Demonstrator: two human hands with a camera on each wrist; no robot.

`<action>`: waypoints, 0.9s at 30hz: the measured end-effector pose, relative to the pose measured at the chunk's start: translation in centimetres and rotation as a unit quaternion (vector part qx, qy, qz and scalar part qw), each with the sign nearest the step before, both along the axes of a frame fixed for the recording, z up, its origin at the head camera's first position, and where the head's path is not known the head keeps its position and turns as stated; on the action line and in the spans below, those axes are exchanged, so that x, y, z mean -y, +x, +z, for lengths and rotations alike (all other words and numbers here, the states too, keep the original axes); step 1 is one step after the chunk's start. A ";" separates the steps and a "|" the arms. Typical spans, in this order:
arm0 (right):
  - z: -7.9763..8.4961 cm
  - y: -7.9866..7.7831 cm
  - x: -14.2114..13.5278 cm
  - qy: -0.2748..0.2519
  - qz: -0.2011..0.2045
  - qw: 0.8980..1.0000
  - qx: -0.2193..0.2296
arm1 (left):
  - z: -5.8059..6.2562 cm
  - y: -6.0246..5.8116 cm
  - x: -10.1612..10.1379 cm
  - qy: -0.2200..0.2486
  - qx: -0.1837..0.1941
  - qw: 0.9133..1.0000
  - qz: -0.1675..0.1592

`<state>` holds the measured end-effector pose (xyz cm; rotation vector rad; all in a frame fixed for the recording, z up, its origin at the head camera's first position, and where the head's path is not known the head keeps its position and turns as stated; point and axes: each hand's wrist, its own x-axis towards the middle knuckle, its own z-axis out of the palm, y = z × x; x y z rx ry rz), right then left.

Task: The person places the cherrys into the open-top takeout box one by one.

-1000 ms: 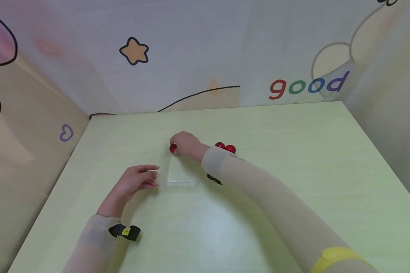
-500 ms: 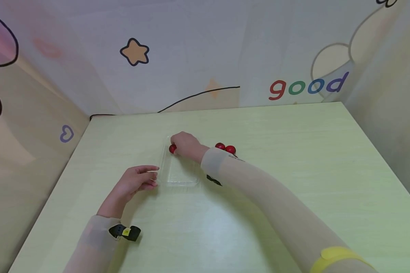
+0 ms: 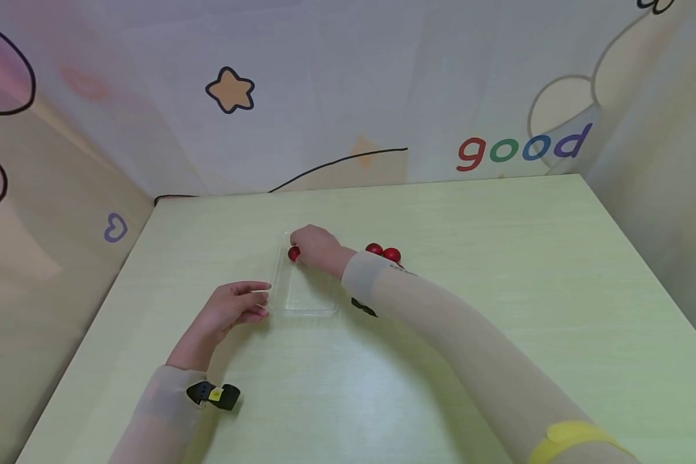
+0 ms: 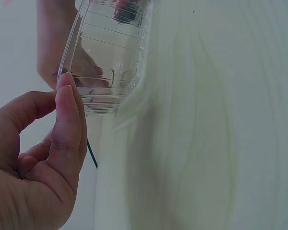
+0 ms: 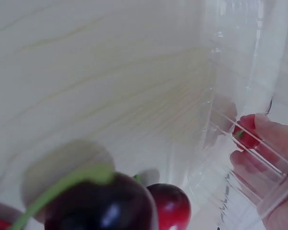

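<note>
In the head view, my right hand (image 3: pixel 318 248) reaches over a clear plastic container (image 3: pixel 312 310) and pinches a red cherry (image 3: pixel 293 254) near its far left side. Through the container's clear wall, the right wrist view shows this cherry (image 5: pixel 247 132) between thumb and fingers of the right hand (image 5: pixel 269 158). My left hand (image 3: pixel 232 306) is at the container's left side. Its fingers are fairly straight, and the left wrist view has the fingertips (image 4: pixel 66 88) at the rim, seemingly touching it. Whether the held cherry touches the container floor cannot be told.
Right of the container, two cherries (image 3: pixel 391 254) lie on the pale table (image 3: pixel 499 270), partly behind the right forearm. A dark cherry (image 5: pixel 103 206) with a green stem looms close in the right wrist view, a redder cherry (image 5: pixel 173 206) beside it. A printed backdrop (image 3: pixel 348 84) stands behind.
</note>
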<state>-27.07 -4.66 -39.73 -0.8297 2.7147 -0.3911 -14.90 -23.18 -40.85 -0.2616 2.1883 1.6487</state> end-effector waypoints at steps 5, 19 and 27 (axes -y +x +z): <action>0.3 0.0 -0.2 -0.009 -0.005 1.000 0.012 | 0.0 0.0 0.0 0.005 -0.001 1.000 -0.002; 0.7 -0.3 -1.4 -0.030 -0.001 0.999 0.026 | -0.1 0.0 -0.1 0.001 0.001 1.000 -0.004; 1.2 -0.3 -2.3 -0.035 0.014 0.999 0.019 | 0.0 -0.1 -0.1 -0.003 0.011 1.000 -0.002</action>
